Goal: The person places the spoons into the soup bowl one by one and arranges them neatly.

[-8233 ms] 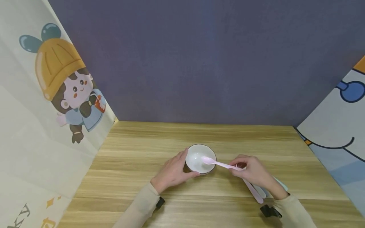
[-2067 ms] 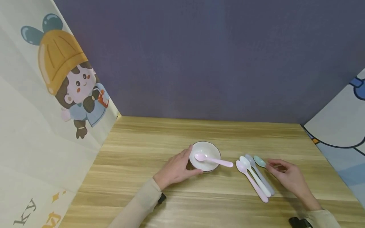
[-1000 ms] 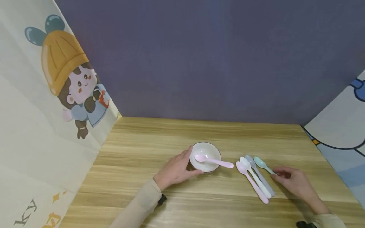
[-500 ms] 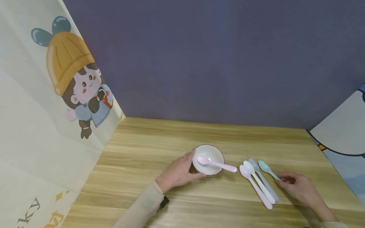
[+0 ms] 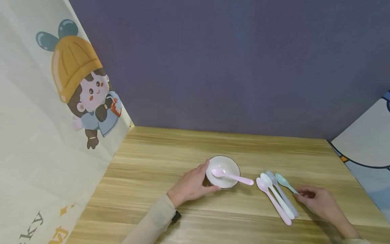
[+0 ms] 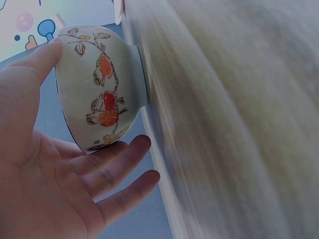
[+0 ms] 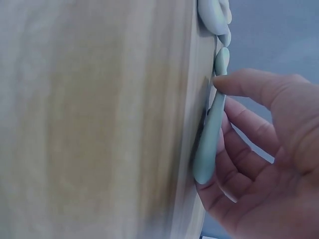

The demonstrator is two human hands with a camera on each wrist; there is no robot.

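Observation:
My left hand (image 5: 190,186) holds the white bowl (image 5: 226,163) by its side, thumb and fingers spread round the wall. Painted orange fruit on a branch decorates the bowl's outside (image 6: 102,94) in the left wrist view. Inside it leans a pink spoon (image 5: 234,177), its handle sticking out over the rim to the right. My right hand (image 5: 320,201) pinches the handle of a mint-green spoon (image 5: 284,181) at the right; in the right wrist view this spoon (image 7: 210,139) is between thumb and fingers, close to the tabletop. The handle's end is hidden in the head view.
Left of the mint-green spoon lie a pink spoon (image 5: 275,203), a white spoon (image 5: 278,199) and a grey spoon (image 5: 284,196), side by side. The wooden table (image 5: 158,149) meets a dark wall (image 5: 195,67) at the back. Printed side panels (image 5: 36,162) stand left and right.
The pink spoon, in my right hand at first, lies in the bowl. My right hand has moved right to the mint-green spoon and down its handle. My left hand stays on the bowl.

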